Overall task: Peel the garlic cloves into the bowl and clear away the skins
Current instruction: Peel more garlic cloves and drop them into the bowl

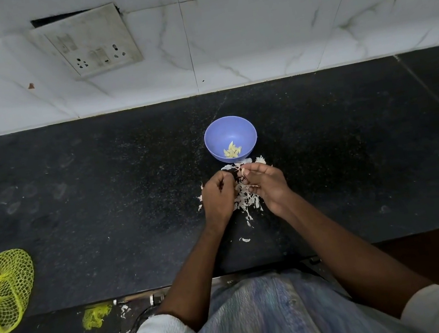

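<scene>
Blue plastic, the bowl (228, 124) sits just beyond both hands, so peeled cloves (232, 150) drop straight in. The left hand (218, 195) is curled (on what, I cannot tell); the right hand (265, 185) pinches a clove over the skins (244, 197).

This is looking like a home kitchen. A black stone counter (102, 199) is running across the middle of the frame, with white marble-look wall tiles (263, 30) standing behind it. A plug socket (89, 43) is sitting on the wall at the upper left. A blue bowl (230, 138) is holding peeled garlic (232, 150), and a yellow net bag (0, 290) is lying at the lower left.
</scene>
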